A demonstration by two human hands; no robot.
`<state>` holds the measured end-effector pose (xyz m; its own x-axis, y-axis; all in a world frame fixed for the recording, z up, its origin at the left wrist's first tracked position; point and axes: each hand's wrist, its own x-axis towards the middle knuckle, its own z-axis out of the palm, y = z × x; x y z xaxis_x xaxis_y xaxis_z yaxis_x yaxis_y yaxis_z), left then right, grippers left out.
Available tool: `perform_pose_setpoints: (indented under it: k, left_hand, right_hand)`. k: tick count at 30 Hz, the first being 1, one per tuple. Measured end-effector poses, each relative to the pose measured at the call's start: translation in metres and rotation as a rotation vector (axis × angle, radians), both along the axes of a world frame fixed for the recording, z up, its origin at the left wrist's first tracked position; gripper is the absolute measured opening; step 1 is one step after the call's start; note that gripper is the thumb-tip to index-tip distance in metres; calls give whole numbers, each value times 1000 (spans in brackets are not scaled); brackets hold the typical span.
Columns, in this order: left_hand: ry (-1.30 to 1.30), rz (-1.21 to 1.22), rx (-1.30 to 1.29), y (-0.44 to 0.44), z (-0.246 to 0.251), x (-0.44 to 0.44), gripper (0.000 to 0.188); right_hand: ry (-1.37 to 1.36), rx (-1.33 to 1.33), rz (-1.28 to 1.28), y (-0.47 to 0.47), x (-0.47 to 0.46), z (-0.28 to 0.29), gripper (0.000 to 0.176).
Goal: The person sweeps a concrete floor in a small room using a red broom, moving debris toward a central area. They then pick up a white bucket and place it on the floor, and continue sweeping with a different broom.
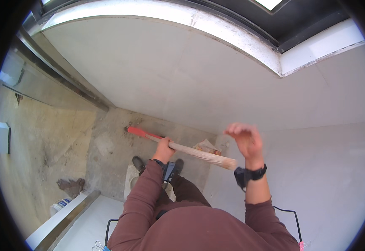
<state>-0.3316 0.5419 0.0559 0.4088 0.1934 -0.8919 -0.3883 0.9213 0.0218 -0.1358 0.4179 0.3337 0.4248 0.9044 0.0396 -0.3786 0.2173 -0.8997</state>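
My left hand [164,150] grips a pale wooden handle [201,153] near its middle. The handle slants from upper left to lower right, its thick blunt end nearer my right side. At its far left end is a red tool part [140,131], perhaps a broom or brush head; its exact kind cannot be told. My right hand [246,139] is raised beyond the blunt end, apart from the handle, fingers bent and slightly blurred, holding nothing. A dark device is strapped at each wrist.
Pale walls [169,69] rise ahead and at the right, below a window ledge [157,11]. A crumpled plastic bag [208,146] lies in the floor corner. At the left are a metal door frame [66,81], a brown cloth-like thing [71,187] and a white bucket [60,205].
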Motion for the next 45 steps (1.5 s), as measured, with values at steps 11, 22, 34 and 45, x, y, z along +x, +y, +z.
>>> perform_pose_setpoints:
  k: [11,22,34,45]
  left_hand:
    - [-115,148,-43,-3,1,-31,12]
    - [78,-111,35,-54,31,24,11]
    - [181,-752,758,-65,123,11,17]
    - [-113,-282,1902,-56,250,-29,29]
  right_hand:
    - [-1308,-676,207,66,94,-212,31]
    - [-1316,-248,348,-11,-25,-107,22]
    - [-760,-276,139,-9,-75,-76,14]
    - [-1232,-614,187,-9,-74,-143,21]
